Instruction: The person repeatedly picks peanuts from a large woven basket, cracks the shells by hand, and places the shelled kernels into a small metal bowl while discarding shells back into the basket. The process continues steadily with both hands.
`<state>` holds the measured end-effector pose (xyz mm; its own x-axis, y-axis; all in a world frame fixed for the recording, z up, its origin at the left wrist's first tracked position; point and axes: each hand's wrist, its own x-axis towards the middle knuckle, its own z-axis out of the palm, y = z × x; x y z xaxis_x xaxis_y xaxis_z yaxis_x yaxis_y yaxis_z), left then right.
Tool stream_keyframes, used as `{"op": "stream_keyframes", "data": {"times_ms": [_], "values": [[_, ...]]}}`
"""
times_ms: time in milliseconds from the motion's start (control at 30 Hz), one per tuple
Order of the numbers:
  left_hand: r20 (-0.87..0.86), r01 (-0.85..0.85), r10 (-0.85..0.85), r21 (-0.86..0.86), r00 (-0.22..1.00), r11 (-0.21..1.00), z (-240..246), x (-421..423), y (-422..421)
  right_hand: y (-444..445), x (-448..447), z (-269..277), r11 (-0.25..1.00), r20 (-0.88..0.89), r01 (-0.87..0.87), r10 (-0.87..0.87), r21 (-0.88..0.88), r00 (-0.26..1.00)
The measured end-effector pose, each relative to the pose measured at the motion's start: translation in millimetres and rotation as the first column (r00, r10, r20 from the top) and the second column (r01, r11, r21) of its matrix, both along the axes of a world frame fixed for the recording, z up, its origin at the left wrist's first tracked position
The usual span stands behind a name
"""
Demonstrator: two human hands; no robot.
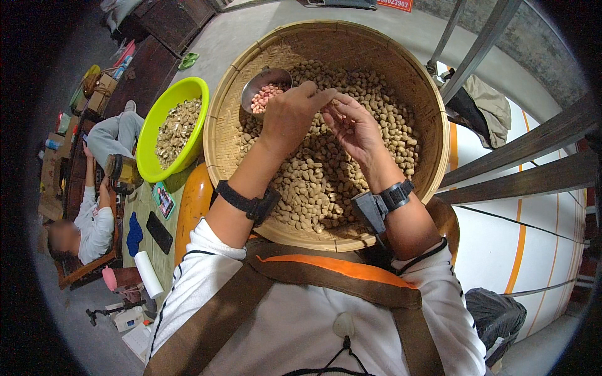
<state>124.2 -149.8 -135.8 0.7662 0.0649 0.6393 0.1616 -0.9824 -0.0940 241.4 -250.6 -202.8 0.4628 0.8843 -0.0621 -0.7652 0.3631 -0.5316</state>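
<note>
Unshelled peanuts (305,178) lie spread over a wide round woven bamboo basket (225,150). Above them my left hand (294,113) and my right hand (352,122) meet at the fingertips. The right palm is turned up with its fingers curled; small pinkish pieces, perhaps peanut kernels, show in it. The left fingers pinch close to the right fingertips, but what lies between them is too small to tell. Left of my left hand, a metal bowl (249,89) inside the basket holds pink shelled peanut kernels (265,97), partly hidden by that hand.
A lime-green plastic basin (150,127) of peanut shells (178,129) stands left of the basket. Below it a table (141,207) bears a lit phone (163,199), a dark phone (159,232) and a white roll (148,275). Another person (94,225) sits at far left. Wooden posts (517,169) slant at right.
</note>
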Motion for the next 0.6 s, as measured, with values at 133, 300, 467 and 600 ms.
{"op": "stream_keyframes", "data": {"times_ms": [133, 300, 467, 600], "values": [[0.013, 0.023, -0.022, -0.024, 1.0, 0.999, -3.2, 1.0, 2.0, 1.1, 1.2, -1.7, 1.0, 0.009, -0.011, 0.011, 0.013, 1.0], [0.015, 0.01, -0.01, 0.006, 1.0, 1.0, -4.4, 1.5, 2.6, 1.1, 2.6, -3.6, 1.0, 0.038, -0.01, 0.011, -0.028, 0.999], [0.018, 0.002, -0.003, 0.056, 1.0, 0.998, -2.1, 1.0, 2.0, 1.6, 1.3, -1.1, 0.999, 0.031, 0.004, -0.003, -0.034, 1.0], [0.023, 0.002, -0.004, 0.049, 1.0, 0.999, -0.8, 1.0, 1.5, -0.1, 1.3, 0.9, 0.999, 0.043, -0.003, 0.004, -0.033, 0.999]]}}
